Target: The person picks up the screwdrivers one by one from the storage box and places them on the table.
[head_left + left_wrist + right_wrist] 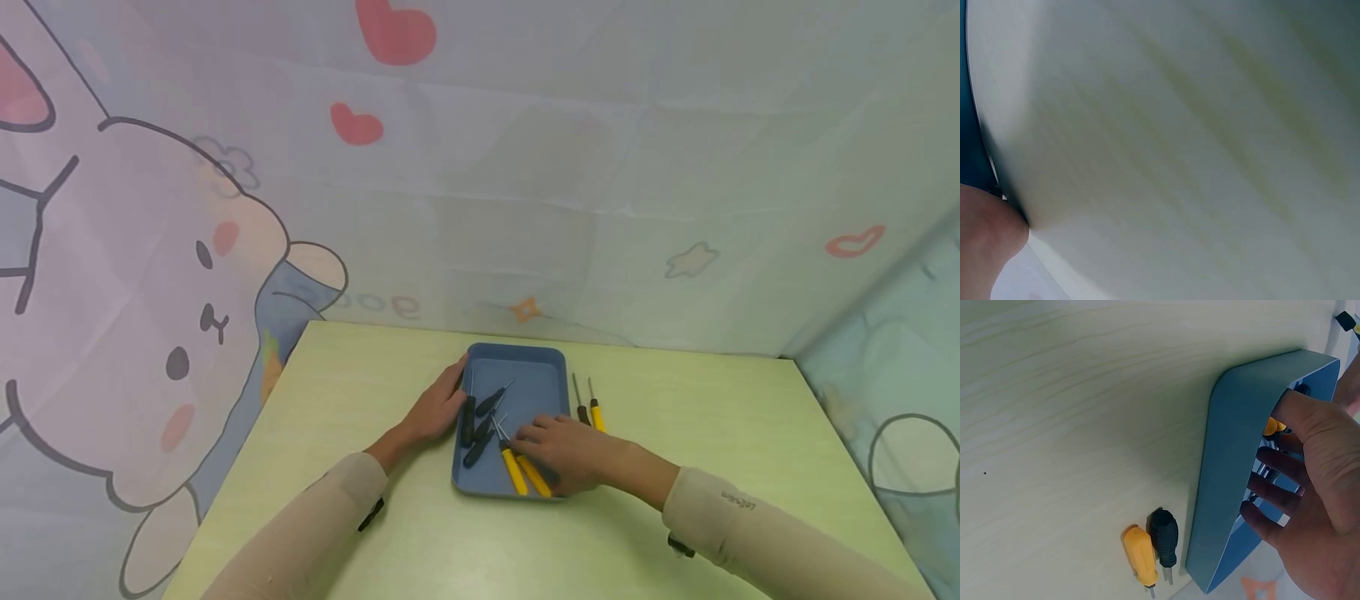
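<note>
A blue tray (528,375) holds several black-handled screwdrivers (468,421) at its left side. Two yellow-handled screwdrivers (514,473) lie near its front, beside my right hand (566,454). That hand reaches over the tray's right wall; in the right wrist view its fingers (1272,490) are spread inside the tray, and the thumb is close to a yellow handle (1270,427). My left hand (438,408) rests against the tray's left wall with fingers extended. The left wrist view catches only a bit of that hand (988,234) beside the tray wall (975,144).
Right of the tray, a yellow-handled screwdriver (597,415) and a black-handled one (582,412) lie side by side on the pale wood-grain table (712,433). A printed cloth (540,208) hangs behind the table's back edge.
</note>
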Available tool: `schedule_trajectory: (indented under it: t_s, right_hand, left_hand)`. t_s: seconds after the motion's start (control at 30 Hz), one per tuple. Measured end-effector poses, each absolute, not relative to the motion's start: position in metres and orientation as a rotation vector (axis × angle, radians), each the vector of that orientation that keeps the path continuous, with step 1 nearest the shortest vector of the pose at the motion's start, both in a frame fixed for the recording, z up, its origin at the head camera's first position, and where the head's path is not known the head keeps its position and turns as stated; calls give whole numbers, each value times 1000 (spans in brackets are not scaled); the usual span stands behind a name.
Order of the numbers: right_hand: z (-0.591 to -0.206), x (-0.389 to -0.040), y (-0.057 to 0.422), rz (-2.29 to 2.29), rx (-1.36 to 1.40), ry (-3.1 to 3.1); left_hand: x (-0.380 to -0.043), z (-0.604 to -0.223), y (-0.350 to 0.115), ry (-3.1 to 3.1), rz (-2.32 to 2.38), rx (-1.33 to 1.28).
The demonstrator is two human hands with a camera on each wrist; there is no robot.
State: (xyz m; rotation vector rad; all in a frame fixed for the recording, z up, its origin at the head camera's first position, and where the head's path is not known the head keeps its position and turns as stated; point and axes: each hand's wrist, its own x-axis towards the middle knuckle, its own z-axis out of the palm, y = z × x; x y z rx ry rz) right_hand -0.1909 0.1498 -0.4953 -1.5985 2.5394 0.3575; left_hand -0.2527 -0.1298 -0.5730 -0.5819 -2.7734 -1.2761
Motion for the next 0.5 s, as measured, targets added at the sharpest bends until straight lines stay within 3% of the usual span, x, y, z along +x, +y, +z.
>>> schedule_trajectory:
  t_s: [0.5]
  right_hand:
    - [-499, -191, 148, 345, -1608, 2527]
  left_hand:
    - [-254, -576, -130, -2782, -1262, -573]
